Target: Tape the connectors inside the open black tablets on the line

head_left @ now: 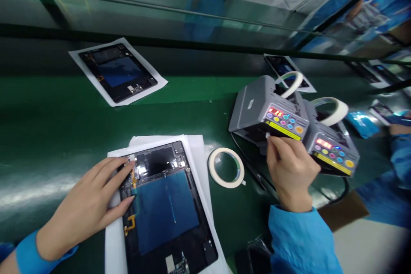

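Note:
An opened tablet point(167, 209), with a blue battery area and orange ribbon cables, lies on white paper sheets point(199, 167) in front of me. My left hand point(93, 199) rests on its left edge, fingers apart, fingertips touching the upper-left part. At the mouth of a grey tape dispenser point(269, 111) with a lit red display, my right hand point(290, 169) pinches a small white piece of tape point(267, 135) between thumb and forefinger. Close on the left of that hand, a roll of cream tape point(226, 168) lies flat on the green table.
A second tape dispenser point(334, 145) adjoins the first on the right. Another opened tablet point(118, 70) lies on paper at the back left, and one more point(282, 66) behind the dispensers. A black cable runs by the machine. People in blue stand across and at right.

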The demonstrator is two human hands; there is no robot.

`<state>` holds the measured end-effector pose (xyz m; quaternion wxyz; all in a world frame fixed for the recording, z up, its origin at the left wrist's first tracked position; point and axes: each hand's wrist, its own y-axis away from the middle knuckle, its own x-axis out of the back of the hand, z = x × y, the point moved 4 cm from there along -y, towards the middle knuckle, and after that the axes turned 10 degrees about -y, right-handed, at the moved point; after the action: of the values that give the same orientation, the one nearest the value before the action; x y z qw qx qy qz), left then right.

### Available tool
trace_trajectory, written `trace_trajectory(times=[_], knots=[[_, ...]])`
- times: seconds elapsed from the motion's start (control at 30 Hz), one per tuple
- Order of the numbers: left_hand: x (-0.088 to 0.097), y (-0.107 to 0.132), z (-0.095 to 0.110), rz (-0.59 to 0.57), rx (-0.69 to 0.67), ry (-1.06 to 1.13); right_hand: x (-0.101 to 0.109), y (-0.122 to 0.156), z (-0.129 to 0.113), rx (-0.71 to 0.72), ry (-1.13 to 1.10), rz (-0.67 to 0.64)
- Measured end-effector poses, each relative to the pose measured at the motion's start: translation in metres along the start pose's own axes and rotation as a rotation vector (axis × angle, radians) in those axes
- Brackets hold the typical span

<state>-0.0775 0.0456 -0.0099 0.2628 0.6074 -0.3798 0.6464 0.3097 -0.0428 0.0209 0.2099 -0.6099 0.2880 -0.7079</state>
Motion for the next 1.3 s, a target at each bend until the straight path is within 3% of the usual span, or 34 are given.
trace_trajectory(times=[0.1, 0.23, 0.33, 0.43, 0.57, 0.77, 0.97, 1.3], knots=[[0.004, -0.001, 0.003, -0.016, -0.007, 0.008, 0.017, -0.001, -0.015, 0.026, -0.199, -0.032], [0.015, -0.003, 0.010, -0.018, -0.011, -0.015, 0.022, -0.006, -0.070, 0.232, -0.698, -0.363], [0.026, -0.008, 0.023, 0.007, -0.004, -0.044, 0.011, -0.011, -0.117, 0.443, -0.859, -0.488], [0.032, -0.019, 0.043, -0.004, -0.035, 0.000, -0.012, -0.012, -0.138, 0.500, -0.821, -0.492], [0.027, -0.045, 0.067, -0.007, -0.073, 0.037, -0.032, -0.006, -0.134, 0.475, -0.847, -0.515], [0.014, -0.077, 0.084, 0.034, -0.199, -0.086, -0.036, -0.003, -0.127, 0.475, -0.952, -0.538], [0.007, -0.079, 0.081, -0.054, -0.227, -0.124, -0.038, -0.005, -0.130, 0.496, -0.945, -0.553], [0.008, -0.075, 0.076, -0.047, -0.236, -0.163, -0.032, -0.004, -0.135, 0.578, -0.800, -0.520]])
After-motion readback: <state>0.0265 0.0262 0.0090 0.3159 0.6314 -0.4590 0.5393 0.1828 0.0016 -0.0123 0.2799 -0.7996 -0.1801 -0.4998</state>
